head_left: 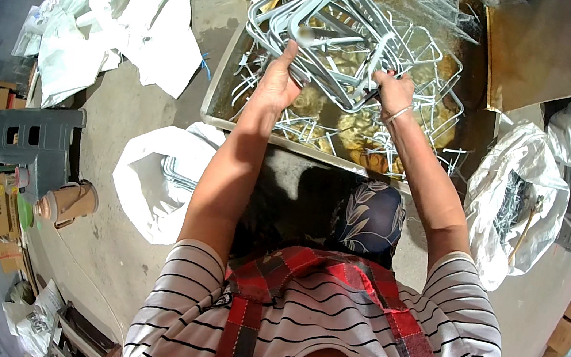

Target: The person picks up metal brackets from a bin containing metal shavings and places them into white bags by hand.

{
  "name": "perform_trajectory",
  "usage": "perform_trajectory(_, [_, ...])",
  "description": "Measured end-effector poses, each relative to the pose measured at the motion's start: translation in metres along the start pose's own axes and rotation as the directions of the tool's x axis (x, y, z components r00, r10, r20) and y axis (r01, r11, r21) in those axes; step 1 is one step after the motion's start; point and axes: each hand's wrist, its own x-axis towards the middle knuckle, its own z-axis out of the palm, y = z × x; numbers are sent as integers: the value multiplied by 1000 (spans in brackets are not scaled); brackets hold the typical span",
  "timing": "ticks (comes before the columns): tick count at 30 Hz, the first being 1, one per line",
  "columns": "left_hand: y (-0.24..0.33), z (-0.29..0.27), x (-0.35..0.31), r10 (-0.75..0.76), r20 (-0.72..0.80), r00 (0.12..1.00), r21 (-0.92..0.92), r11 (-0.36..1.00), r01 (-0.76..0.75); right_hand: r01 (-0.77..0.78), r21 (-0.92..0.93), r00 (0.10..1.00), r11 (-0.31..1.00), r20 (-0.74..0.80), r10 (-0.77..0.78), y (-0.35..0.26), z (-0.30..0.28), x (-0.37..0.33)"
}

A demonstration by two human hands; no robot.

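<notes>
Both my hands hold a bundle of rounded, rectangular grey-white metal frames [332, 41], nested loosely and tilted over a large shallow metal tray [347, 164]. My left hand [282, 86] grips the bundle's near left side, thumb on top; its other fingers are mostly hidden. At the near right corner, my right hand [395, 94] is closed round the bars. Beneath and around the bundle, many similar thin wire frames [452, 92] lie tangled in the tray, whose bottom looks wet and brownish.
Left of my legs stands an open white sack [144, 157] with more frames [179, 171] inside. Another open sack [481, 200] on the right holds thin metal pieces. A brown panel [552, 52] rises at the tray's right. Further left are a grey plastic stool [41, 134] and a jug [67, 203].
</notes>
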Motion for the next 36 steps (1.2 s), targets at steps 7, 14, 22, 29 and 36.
perform_trajectory(7, [-21, 12, 7, 279, -122, 952, 446, 873, -198, 29, -187, 995, 982, -88, -47, 8, -4, -5])
perform_trajectory(14, [-5, -2, 18, 229, -366, 902, 289, 949, -124, 123, -247, 992, 961, -3, -128, 33, -16, 5])
perform_trajectory(22, [2, -12, 26, 248, -479, 842, 257, 957, -136, -35, -94, 965, 995, 254, 58, 15, -21, -6])
perform_trajectory(29, [27, -41, 38, 286, -558, 779, 234, 955, -183, -230, -121, 970, 966, 53, 238, 22, -93, 30])
perform_trajectory(36, [22, -25, 27, 254, -578, 776, 206, 965, -163, -112, -43, 942, 993, -322, 92, -3, -216, 89])
